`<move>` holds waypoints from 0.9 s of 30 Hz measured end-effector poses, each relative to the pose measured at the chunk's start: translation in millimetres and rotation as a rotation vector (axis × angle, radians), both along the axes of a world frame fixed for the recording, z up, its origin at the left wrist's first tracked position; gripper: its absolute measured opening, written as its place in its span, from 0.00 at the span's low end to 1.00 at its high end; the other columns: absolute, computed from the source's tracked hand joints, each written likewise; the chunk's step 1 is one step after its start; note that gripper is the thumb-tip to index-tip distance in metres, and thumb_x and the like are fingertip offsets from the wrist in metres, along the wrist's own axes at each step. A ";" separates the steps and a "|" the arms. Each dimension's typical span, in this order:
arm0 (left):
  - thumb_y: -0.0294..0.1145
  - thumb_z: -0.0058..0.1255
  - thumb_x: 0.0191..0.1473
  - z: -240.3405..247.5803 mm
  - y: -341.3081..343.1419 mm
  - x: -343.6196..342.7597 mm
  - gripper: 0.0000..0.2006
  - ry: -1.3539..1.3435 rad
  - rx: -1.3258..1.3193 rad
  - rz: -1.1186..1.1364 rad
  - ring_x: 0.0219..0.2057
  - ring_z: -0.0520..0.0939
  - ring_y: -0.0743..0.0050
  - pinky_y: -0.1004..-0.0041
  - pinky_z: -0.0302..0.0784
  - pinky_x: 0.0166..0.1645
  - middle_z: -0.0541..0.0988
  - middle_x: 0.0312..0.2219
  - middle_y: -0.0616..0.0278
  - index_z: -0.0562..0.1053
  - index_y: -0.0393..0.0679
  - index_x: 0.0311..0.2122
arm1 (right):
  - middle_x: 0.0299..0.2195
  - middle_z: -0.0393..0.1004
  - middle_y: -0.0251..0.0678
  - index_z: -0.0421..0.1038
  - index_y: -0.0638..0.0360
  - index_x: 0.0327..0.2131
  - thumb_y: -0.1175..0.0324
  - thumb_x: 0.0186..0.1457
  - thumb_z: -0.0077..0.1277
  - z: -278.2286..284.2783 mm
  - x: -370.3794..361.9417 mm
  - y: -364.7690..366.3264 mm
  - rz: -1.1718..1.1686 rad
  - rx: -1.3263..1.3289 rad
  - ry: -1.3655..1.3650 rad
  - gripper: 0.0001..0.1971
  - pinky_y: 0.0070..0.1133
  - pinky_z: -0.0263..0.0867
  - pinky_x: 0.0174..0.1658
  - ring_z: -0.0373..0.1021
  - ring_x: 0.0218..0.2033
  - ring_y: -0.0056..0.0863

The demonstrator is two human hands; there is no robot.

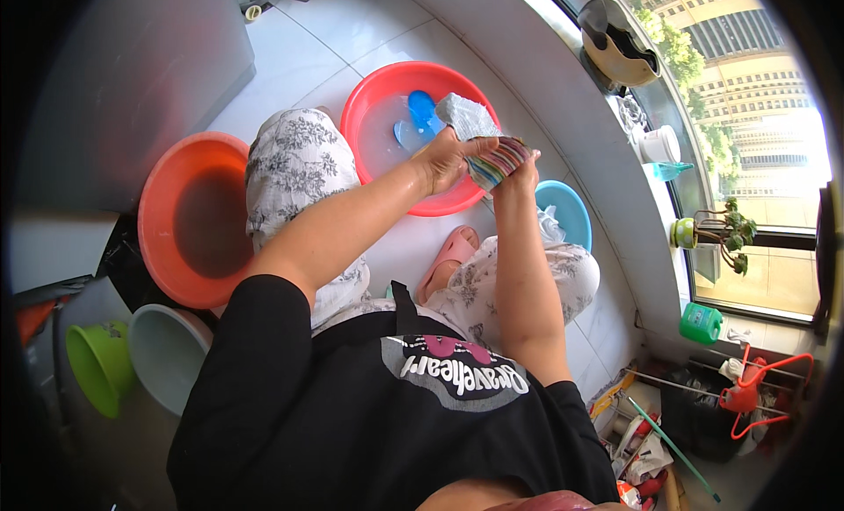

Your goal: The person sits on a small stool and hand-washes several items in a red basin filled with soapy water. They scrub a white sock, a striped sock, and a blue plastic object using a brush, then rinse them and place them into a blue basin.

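My left hand and my right hand come together over the right side of a red basin. Between them they grip a small knitted cloth with multicoloured stripes, which looks like a sock. A pale grey, wet-looking cloth sticks out just beyond my left hand; whether it joins the striped piece, I cannot tell. Cloudy water lies in the basin. A blue plastic piece, rounded in shape, rests in that water.
An orange basin with dark water stands at my left, near a green bucket and a pale basin. To the right, a blue basin holds white cloth. A potted plant sits on the windowsill.
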State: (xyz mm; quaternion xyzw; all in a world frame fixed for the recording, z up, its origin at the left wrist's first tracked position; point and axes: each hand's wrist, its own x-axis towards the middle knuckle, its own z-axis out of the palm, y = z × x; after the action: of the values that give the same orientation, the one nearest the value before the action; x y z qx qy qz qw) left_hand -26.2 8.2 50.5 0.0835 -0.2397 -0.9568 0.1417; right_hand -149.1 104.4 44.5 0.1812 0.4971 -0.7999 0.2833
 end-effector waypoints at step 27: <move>0.40 0.42 0.61 5.6 4.3 -5.3 0.18 -0.016 0.127 0.260 0.46 0.76 0.60 0.63 0.72 0.53 0.74 0.45 0.56 0.66 0.39 0.51 | 0.49 0.69 0.43 0.64 0.62 0.51 0.49 0.61 0.39 30.4 48.7 -18.3 0.372 -0.406 -0.136 0.26 0.35 0.60 0.56 0.65 0.52 0.40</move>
State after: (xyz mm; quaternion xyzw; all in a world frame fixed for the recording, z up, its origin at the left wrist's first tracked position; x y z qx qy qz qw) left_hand -31.5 12.5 56.1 0.1303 -0.1670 -0.9429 0.2571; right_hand -100.3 86.2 74.8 0.0797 0.3314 -0.8035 0.4881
